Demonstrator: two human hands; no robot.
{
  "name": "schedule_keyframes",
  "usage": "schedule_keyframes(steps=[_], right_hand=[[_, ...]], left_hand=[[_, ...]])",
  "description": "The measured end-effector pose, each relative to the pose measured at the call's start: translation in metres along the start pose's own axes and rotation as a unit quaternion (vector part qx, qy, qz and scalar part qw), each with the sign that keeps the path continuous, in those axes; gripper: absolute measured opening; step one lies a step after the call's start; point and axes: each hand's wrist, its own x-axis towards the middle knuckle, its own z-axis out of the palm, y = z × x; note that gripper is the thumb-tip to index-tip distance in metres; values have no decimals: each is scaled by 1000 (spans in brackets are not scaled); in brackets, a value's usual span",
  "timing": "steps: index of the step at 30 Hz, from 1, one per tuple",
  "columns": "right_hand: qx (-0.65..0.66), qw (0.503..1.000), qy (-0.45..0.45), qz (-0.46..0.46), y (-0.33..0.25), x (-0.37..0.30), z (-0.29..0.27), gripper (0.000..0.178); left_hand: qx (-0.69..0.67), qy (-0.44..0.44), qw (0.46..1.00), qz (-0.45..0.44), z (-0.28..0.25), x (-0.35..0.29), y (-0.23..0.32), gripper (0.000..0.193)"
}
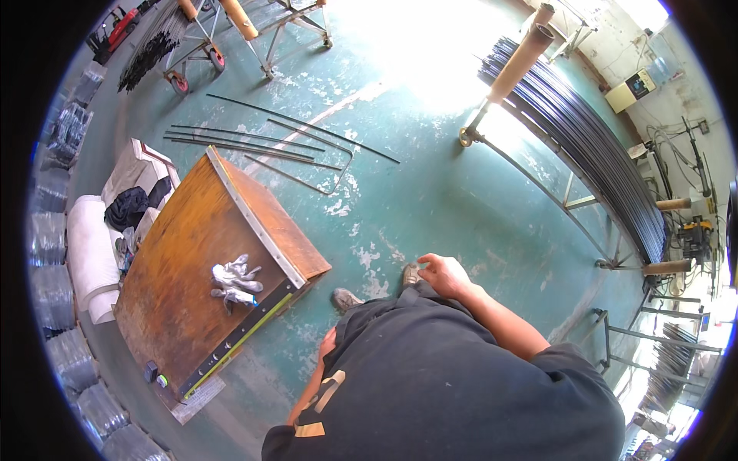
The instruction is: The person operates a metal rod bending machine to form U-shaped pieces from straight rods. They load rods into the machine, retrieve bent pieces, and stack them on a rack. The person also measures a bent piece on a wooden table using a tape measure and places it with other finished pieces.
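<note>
My right hand point(446, 275) hangs in front of my body, above my shoe point(411, 273). Its fingers are loosely bent and a little apart, with nothing visible in them. Close against my dark clothing at the left side is my left hand point(328, 343); its fingers are mostly hidden. The nearest thing on that side is a wooden table point(165, 284) with a worn brown top. On it lies a pair of grey-white work gloves point(237, 278), apart from both hands. A dark strip with a yellow-green edge point(238, 338) runs along the table's near side.
Several thin dark rods point(254, 142) lie on the green floor point(415, 200) ahead. To the right, a metal rack point(530, 178) carries many long dark rods point(592, 146). Wheeled stands point(261, 54) are at the far left. A white roll point(86, 246) and plastic-wrapped bundles point(50, 238) lie beyond the table.
</note>
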Motion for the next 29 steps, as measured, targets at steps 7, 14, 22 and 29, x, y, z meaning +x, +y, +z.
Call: schedule_keyframes(steps=[7,14,22,29], right_hand=[[35,998,57,-15,55,25,-76,38],[25,999,44,-15,69,37,-109,37],[55,996,57,37,67,87,-128,37],[57,994,80,54,19,189,-165,38]], left_hand=[[81,5,993,-87,49,31,121,38],[13,0,997,-76,67,131,158,42],[118,-25,986,115,85,269,203,53],[89,-29,993,69,58,419,254,64]])
